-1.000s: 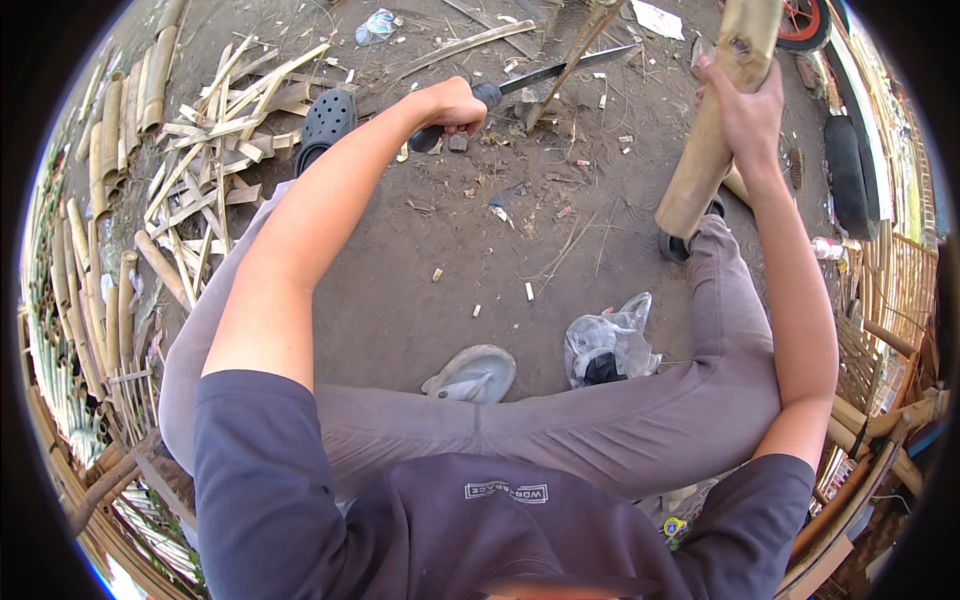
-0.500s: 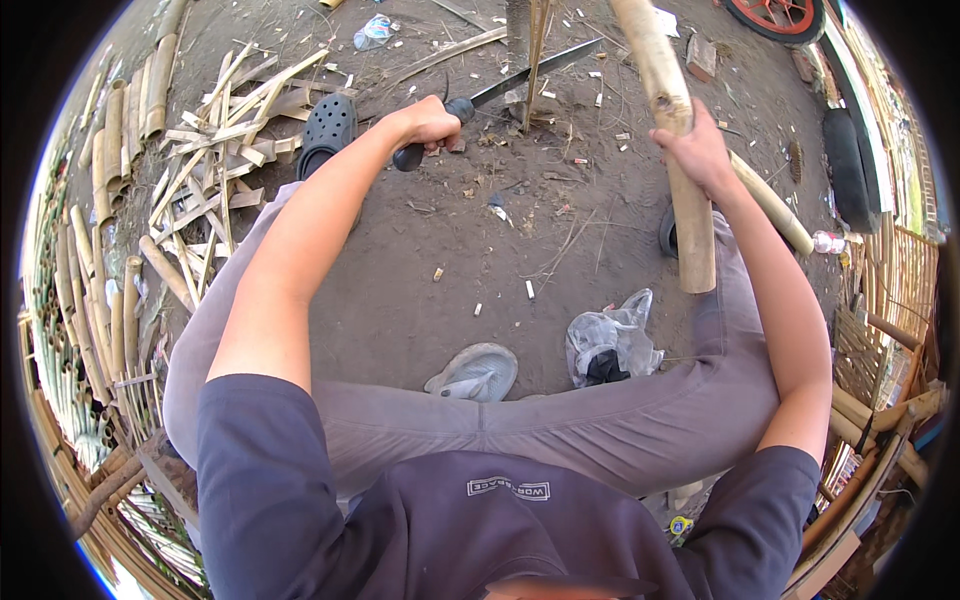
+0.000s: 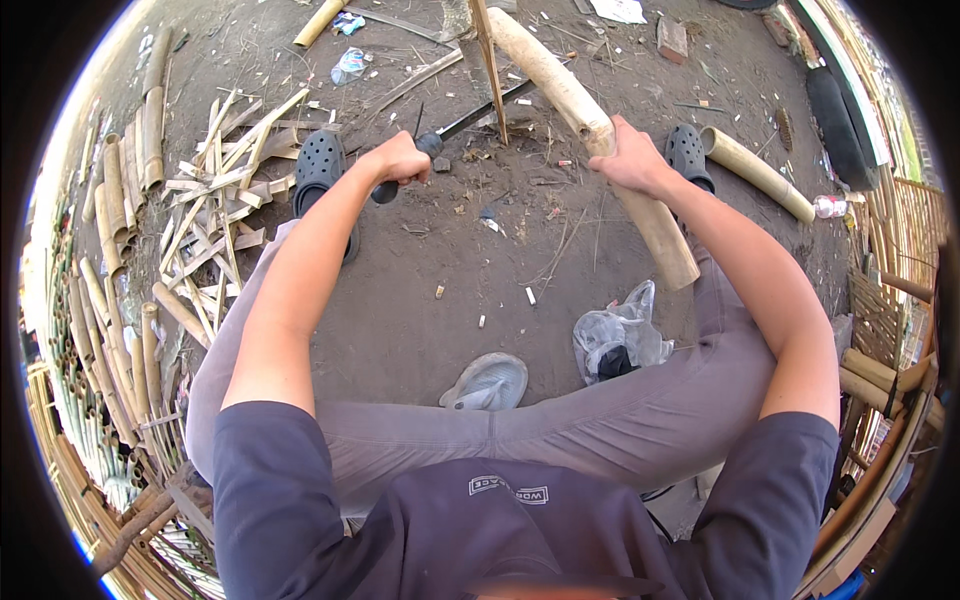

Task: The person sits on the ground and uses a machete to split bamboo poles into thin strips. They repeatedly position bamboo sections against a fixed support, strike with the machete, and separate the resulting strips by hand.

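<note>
My left hand (image 3: 401,160) is closed round the dark handle of a machete (image 3: 470,122), whose long blade points away to the right. The blade crosses a thin upright bamboo strip (image 3: 489,65); I cannot tell whether they touch. My right hand (image 3: 632,158) grips a thick, pale bamboo pole (image 3: 560,85) around its middle, thumb on the near side. The pole slants from the far centre down toward my right knee, its cut near end beside my trouser leg. Its far end lies close to the upright strip, behind which stands a post (image 3: 460,18).
Split bamboo offcuts (image 3: 225,190) lie heaped at the left, beside stacked bamboo poles (image 3: 112,190). Another bamboo piece (image 3: 760,175) rests at the right, near a black tyre (image 3: 848,130). A brick (image 3: 671,40), a clear plastic bag (image 3: 622,335) and a sandal (image 3: 487,382) are on the dirt.
The bamboo pole has tilted, its far end swinging left toward the upright strip. My right hand has moved left with it. My left hand and the machete have shifted slightly left and nearer.
</note>
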A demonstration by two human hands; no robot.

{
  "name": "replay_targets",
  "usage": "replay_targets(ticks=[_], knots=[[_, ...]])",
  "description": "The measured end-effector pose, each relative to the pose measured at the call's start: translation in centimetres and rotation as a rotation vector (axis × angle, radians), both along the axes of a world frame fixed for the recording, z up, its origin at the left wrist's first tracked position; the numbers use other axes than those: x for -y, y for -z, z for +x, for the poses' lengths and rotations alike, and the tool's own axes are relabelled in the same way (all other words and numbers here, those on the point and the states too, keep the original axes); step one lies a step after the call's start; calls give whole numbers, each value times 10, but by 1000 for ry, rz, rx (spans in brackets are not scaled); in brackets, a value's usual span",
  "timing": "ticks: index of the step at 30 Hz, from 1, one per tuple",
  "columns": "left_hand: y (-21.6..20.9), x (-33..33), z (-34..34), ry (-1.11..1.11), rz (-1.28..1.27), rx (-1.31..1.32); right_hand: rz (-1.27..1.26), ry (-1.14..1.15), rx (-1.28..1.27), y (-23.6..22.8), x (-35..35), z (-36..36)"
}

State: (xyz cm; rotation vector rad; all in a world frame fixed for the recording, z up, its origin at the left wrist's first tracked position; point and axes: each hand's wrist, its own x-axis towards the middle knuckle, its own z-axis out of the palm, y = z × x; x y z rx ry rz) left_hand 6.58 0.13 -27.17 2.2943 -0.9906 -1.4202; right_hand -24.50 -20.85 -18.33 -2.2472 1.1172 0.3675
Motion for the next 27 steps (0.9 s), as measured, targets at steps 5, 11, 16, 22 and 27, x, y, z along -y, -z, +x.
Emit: replay_targets(ticks=[5, 11, 16, 22, 27], knots=[[-4, 1, -12, -39, -32, -12, -249, 106, 374, -77, 9, 14], [-1, -5, -11, -51, -45, -11, -471, 182, 861, -120, 29, 30], [3, 18, -28, -25, -70, -51, -271, 216, -67, 38, -43, -2], [15, 11, -20, 9, -25, -20, -3, 423, 271, 51, -9, -26], [14, 6, -18, -57, -9, -61, -159, 542, 777, 2, 9, -14]])
